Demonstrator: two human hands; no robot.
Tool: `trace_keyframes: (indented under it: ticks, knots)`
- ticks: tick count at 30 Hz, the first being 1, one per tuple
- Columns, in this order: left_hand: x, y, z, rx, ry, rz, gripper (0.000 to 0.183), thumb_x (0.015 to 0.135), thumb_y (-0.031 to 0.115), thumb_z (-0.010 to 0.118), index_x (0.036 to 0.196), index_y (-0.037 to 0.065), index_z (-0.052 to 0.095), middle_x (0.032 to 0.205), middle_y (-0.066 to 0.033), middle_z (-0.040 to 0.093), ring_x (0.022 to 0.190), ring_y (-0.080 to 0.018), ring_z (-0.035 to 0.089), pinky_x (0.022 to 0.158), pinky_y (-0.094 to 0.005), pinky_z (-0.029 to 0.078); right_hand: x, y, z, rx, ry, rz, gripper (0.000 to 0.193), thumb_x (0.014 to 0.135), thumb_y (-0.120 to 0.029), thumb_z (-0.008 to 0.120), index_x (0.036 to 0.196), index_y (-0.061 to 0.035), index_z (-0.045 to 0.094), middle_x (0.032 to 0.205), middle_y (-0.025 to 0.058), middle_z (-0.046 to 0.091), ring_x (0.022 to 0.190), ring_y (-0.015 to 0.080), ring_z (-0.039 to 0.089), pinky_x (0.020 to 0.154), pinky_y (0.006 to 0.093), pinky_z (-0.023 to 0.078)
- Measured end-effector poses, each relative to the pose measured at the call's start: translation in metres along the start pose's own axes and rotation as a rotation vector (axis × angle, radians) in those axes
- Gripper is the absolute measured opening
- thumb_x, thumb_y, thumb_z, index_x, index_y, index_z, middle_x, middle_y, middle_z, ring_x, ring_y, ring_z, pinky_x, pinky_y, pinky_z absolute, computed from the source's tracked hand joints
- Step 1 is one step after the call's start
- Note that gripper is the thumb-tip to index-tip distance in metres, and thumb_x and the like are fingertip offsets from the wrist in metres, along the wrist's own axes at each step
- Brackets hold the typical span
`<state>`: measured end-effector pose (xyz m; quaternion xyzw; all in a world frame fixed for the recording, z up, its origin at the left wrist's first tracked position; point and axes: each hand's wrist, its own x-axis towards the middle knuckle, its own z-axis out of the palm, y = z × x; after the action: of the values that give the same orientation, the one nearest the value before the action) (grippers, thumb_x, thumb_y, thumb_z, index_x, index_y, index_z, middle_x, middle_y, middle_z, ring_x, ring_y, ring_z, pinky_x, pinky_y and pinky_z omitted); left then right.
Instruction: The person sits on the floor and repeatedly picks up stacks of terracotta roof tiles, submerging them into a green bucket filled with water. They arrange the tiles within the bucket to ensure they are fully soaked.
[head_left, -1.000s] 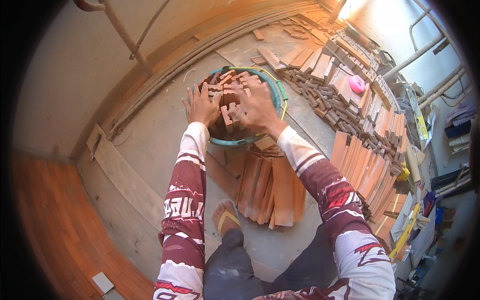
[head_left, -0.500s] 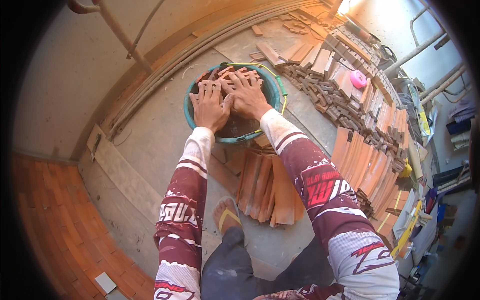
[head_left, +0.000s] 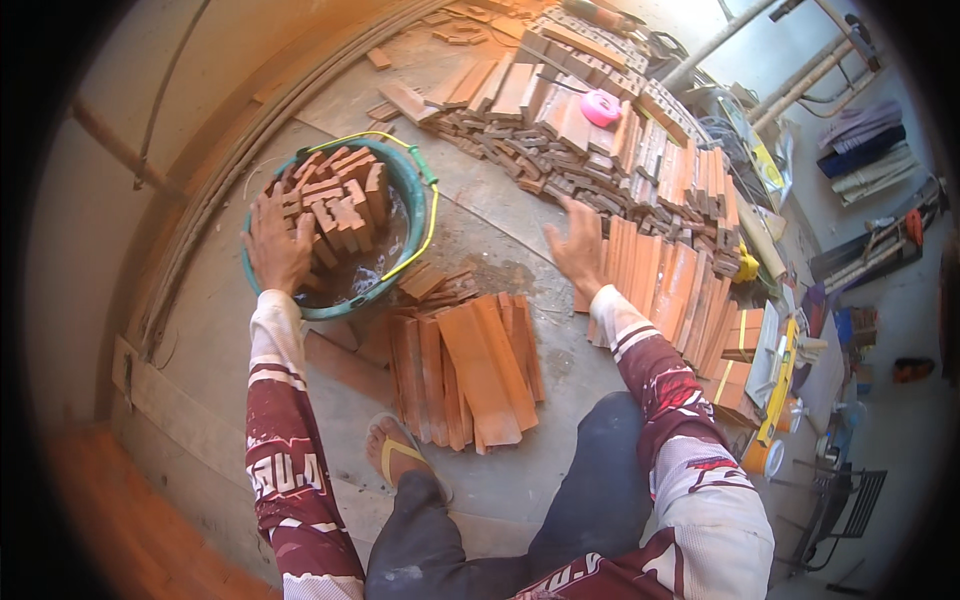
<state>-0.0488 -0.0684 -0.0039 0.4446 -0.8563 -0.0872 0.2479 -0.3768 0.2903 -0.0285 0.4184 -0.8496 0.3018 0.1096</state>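
Observation:
A green bucket (head_left: pixel 408 195) with a yellow handle stands at the left, with several narrow terracotta tiles (head_left: pixel 338 205) packed upright in it and some water at its near side. My left hand (head_left: pixel 277 248) rests over the bucket's left rim against the tiles, fingers stretched out, gripping nothing. At the right, my right hand (head_left: pixel 578 245) hovers open beside a row of terracotta tiles (head_left: pixel 655 275), with nothing in it. Between my arms, a loose stack of longer tiles (head_left: pixel 470 370) lies on the floor, just in front of the bucket.
A large heap of tiles (head_left: pixel 560 110) reaches to the back right, with a pink round object (head_left: pixel 601 108) on top. A yellow spirit level (head_left: pixel 775 400) lies at the right. Metal scaffold tubes (head_left: pixel 725 45) stand behind. My sandalled foot (head_left: pixel 400 450) is near the stack.
Both hands were together on the tiles in the bucket. My right hand has left them and moved right toward the tile row; my left has shifted to the bucket's left rim. The view has turned right.

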Motion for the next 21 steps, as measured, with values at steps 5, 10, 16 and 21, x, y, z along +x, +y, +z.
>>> trace_keyframes:
  ticks: [5, 10, 16, 21]
  knots:
    - [0.002, -0.003, 0.006, 0.064, -0.071, -0.037, 0.065, 0.096, 0.046, 0.056, 0.153, 0.019, 0.042, 0.164, -0.012, 0.031, 0.152, -0.0325, 0.025, 0.121, -0.0598, 0.016, -0.006, 0.086, -0.036, -0.592, -0.16, 0.572, 0.091, 0.082, -0.049, 0.076, 0.148, 0.0008, 0.036, 0.143, 0.0239, 0.044, 0.136, 0.0413, 0.037, 0.112, 0.0537, 0.03]
    - [0.003, 0.004, -0.001, 0.065, -0.098, -0.061, 0.064, 0.096, 0.045, 0.056, 0.153, 0.019, 0.043, 0.164, -0.0109, 0.031, 0.152, -0.0323, 0.024, 0.122, -0.0591, 0.016, 0.002, 0.087, -0.051, -0.668, -0.354, 0.721, 0.085, 0.079, -0.048, 0.073, 0.14, 0.0042, 0.043, 0.139, 0.0237, 0.047, 0.133, 0.0387, 0.04, 0.11, 0.0506, 0.032]
    - [0.003, -0.012, 0.009, 0.039, -0.049, -0.011, 0.065, 0.095, 0.047, 0.057, 0.152, 0.018, 0.044, 0.163, -0.0116, 0.033, 0.151, -0.0329, 0.028, 0.121, -0.059, 0.018, -0.004, 0.057, -0.052, -0.221, -0.195, 0.608, 0.08, 0.077, -0.036, 0.077, 0.136, 0.0044, 0.041, 0.128, 0.025, 0.053, 0.126, 0.0405, 0.052, 0.106, 0.0473, 0.042]
    - [0.005, 0.005, 0.003, 0.074, -0.05, -0.028, 0.065, 0.094, 0.048, 0.058, 0.151, 0.018, 0.047, 0.161, -0.0121, 0.035, 0.15, -0.0332, 0.03, 0.12, -0.0594, 0.02, 0.003, 0.002, -0.08, 0.211, 0.052, 0.176, 0.079, 0.073, -0.023, 0.088, 0.132, 0.0015, 0.041, 0.123, 0.0206, 0.055, 0.116, 0.0318, 0.058, 0.102, 0.0433, 0.046]
